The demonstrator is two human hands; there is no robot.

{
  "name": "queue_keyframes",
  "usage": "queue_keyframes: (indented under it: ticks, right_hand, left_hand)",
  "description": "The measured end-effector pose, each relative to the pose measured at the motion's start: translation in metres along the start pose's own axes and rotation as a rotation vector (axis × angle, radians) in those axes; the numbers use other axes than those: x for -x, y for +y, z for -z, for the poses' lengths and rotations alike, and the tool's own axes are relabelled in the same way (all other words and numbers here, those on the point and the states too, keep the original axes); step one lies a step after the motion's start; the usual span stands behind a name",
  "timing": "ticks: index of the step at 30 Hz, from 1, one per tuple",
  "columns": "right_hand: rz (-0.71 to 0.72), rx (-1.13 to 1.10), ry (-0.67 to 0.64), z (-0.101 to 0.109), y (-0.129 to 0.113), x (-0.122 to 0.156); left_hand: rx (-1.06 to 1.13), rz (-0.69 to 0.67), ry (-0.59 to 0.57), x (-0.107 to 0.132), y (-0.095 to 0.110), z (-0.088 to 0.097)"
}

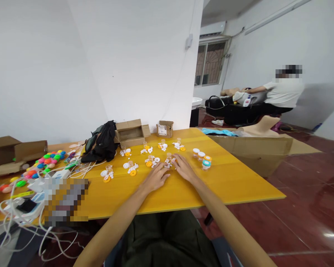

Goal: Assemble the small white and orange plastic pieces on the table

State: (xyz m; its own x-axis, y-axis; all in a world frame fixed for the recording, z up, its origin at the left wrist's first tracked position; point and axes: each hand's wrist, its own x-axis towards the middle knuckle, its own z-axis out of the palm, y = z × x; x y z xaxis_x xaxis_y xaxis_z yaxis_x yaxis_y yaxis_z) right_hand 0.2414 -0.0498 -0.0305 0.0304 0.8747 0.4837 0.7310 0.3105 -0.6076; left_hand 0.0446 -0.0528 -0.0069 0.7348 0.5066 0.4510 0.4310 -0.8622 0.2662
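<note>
Both of my hands rest low over the yellow table [239, 185], close to a small heap of white pieces with dark marks [167, 161]. My left hand [155, 178] lies to the left of the heap, fingers stretched out and thumb apart. On the other side, my right hand [184, 168] has its fingers extended and bent down at the pieces, partly covering them. Just beyond stands a small clear cup [169, 155]. Similar sets surround it, with orange lids [133, 172], white lids [104, 173] and marked pieces. Several lidded jars [201, 156] stand to the right.
Cardboard boxes [130, 134] and a black bag [101, 142] sit along the back. Colourful balls [48, 161], white cables [8, 215] and power strips lie at left. A large carton [256, 152] stands beyond the right edge. Another person [284, 91] sits farther off.
</note>
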Motion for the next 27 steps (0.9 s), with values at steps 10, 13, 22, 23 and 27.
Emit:
queue_keyframes:
  ticks: [10, 13, 22, 23, 27]
  right_hand:
    - [-0.049, -0.109, -0.057, 0.0, 0.002, -0.001]
    - [-0.043, -0.117, -0.066, 0.0, 0.004, -0.001]
    - [-0.014, -0.158, -0.134, 0.007, 0.018, 0.001]
    - [-0.003, -0.15, -0.144, 0.007, 0.018, 0.001]
    - [0.03, -0.133, -0.167, 0.006, 0.016, 0.001]
  left_hand:
    - [-0.029, 0.03, -0.072, 0.0, 0.002, -0.002]
    - [0.007, 0.044, -0.086, 0.0, 0.001, -0.003]
    - [0.122, 0.109, -0.051, 0.002, 0.002, -0.002]
    - [0.129, 0.116, -0.047, 0.002, 0.001, -0.003]
    - [0.14, 0.148, -0.063, 0.002, -0.003, -0.008]
